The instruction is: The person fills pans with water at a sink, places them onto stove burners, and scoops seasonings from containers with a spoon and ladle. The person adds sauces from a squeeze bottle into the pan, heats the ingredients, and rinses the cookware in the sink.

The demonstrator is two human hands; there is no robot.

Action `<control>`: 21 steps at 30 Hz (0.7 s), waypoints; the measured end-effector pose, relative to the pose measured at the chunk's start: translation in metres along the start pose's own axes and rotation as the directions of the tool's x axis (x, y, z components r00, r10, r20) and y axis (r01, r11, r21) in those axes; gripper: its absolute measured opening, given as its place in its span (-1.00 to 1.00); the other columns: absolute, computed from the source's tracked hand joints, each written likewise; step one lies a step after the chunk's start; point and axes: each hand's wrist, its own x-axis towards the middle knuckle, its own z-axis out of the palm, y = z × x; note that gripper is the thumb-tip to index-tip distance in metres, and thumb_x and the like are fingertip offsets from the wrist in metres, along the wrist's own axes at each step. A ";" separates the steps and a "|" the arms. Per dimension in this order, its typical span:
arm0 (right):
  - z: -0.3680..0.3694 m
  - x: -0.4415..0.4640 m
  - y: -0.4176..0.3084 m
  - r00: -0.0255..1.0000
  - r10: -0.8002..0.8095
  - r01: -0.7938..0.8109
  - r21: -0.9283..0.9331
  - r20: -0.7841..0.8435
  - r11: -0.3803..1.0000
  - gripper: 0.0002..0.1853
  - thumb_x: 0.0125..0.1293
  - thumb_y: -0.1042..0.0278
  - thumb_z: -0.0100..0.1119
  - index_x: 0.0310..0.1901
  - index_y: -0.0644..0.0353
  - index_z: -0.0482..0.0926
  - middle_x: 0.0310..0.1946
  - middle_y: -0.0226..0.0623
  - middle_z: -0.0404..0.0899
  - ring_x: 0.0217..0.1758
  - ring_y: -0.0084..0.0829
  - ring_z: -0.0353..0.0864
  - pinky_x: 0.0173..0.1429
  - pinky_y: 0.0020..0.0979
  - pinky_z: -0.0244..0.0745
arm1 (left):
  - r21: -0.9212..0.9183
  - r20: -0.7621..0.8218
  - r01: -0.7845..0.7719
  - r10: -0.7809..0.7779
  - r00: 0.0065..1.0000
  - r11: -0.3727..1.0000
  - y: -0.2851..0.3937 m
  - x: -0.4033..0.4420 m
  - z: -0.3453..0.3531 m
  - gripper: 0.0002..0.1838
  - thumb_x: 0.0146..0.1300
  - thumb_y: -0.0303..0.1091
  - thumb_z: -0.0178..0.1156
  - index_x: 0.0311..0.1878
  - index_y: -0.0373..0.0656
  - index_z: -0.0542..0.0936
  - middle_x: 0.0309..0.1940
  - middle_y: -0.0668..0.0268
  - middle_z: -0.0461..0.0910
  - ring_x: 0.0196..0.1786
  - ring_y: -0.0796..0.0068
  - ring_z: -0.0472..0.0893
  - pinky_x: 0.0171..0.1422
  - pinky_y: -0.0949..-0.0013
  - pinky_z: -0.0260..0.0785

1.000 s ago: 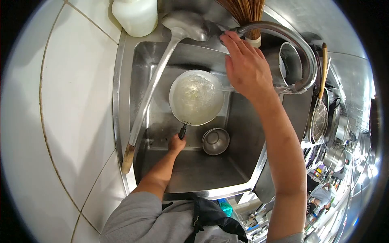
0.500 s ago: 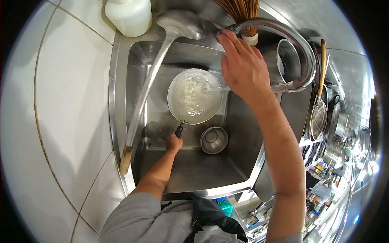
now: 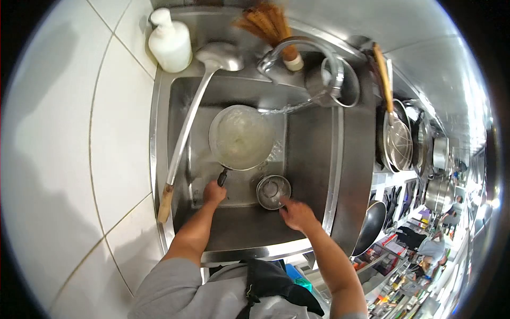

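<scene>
"The fingers of the left hand (image 3: 214,194) are wrapped closed around the black handle (image 3: 222,177), just below the middle of the frame."

"And the fingers of the right hand (image 3: 298,215)?"

"Bent, with the tips at the lower right edge of the metal bowl (image 3: 273,192), right of the left hand. They seem to pinch its rim, though blur makes that hard to be sure of."

"What's around them, from the left?"

"A white pump bottle (image 3: 172,45) at the upper left, then a long ladle (image 3: 192,112) slanting down the left side of the sink (image 3: 239,234), its wooden end at the lower left."

"Where's the pan?"

"The pan (image 3: 241,137) is in the sink, near the centre of the frame, with liquid in it. The bowl sits below and to its right."

"Further right?"

"A brush (image 3: 273,29) at the top, then the curved tap (image 3: 336,69), with water (image 3: 297,108) streaming leftward towards the pan. A round strainer (image 3: 399,143) is at the right."
</scene>
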 end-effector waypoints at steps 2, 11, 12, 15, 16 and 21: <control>0.020 -0.049 0.011 0.995 0.042 -0.051 0.091 0.089 0.995 -0.56 0.23 0.22 0.15 0.15 0.11 0.48 -0.16 0.03 0.65 -0.14 0.08 0.63 -0.02 -0.02 0.53 | 0.025 0.014 -0.005 0.005 1.000 1.000 0.014 -0.013 -0.021 -0.70 0.10 -0.26 0.21 -0.13 -0.20 0.63 -0.21 -0.02 0.65 -0.06 -0.08 0.62 0.02 -0.02 0.46; 0.067 -0.195 0.021 0.811 0.089 0.116 0.308 -0.579 0.944 -0.74 0.22 0.39 0.24 -0.05 0.23 0.61 -0.15 -0.12 0.68 -0.14 -0.09 0.68 -0.03 -0.20 0.57 | 0.183 -0.096 -0.052 0.070 0.993 0.982 0.018 -0.060 -0.068 -0.67 0.06 -0.31 0.18 -0.14 -0.31 0.62 -0.14 -0.07 0.64 -0.04 -0.13 0.61 0.05 0.04 0.46; 0.077 -0.208 0.023 0.813 0.130 0.124 0.386 -0.568 0.914 -0.75 0.24 0.38 0.22 -0.06 0.24 0.61 -0.17 -0.13 0.69 -0.19 -0.11 0.70 -0.09 -0.24 0.60 | 0.201 -0.117 -0.079 0.104 0.988 0.976 0.018 -0.064 -0.071 -0.67 0.06 -0.31 0.18 -0.14 -0.31 0.62 -0.14 -0.07 0.64 -0.04 -0.13 0.61 0.05 0.04 0.46; 0.100 -0.245 0.024 0.801 0.294 0.026 0.520 -0.522 0.854 -0.77 0.29 0.34 0.20 -0.06 0.21 0.62 -0.30 -0.10 0.69 -0.28 -0.16 0.72 -0.19 -0.29 0.61 | 0.235 -0.183 -0.155 0.200 0.962 0.960 0.021 -0.079 -0.081 -0.71 0.05 -0.31 0.19 -0.21 -0.32 0.62 -0.21 -0.07 0.65 -0.09 -0.11 0.63 -0.01 0.04 0.47; 0.115 -0.258 0.029 0.795 0.327 -0.008 0.531 -0.511 0.847 -0.77 0.29 0.32 0.20 -0.06 0.20 0.62 -0.31 -0.09 0.69 -0.29 -0.16 0.72 -0.19 -0.28 0.61 | 0.235 -0.169 -0.207 0.249 0.954 0.950 0.027 -0.092 -0.087 -0.73 0.04 -0.31 0.20 -0.26 -0.33 0.62 -0.25 -0.08 0.65 -0.12 -0.10 0.64 -0.03 0.04 0.47; 0.209 -0.322 0.057 0.760 0.545 -0.230 0.639 -0.354 0.734 -0.72 0.26 0.22 0.17 -0.05 0.13 0.63 -0.26 -0.15 0.71 -0.22 -0.11 0.71 -0.10 -0.21 0.60 | 0.056 -0.193 -0.225 0.232 0.953 0.973 0.059 -0.165 -0.103 -0.74 0.01 -0.29 0.24 -0.38 -0.35 0.61 -0.38 -0.09 0.64 -0.19 -0.05 0.66 -0.10 0.05 0.46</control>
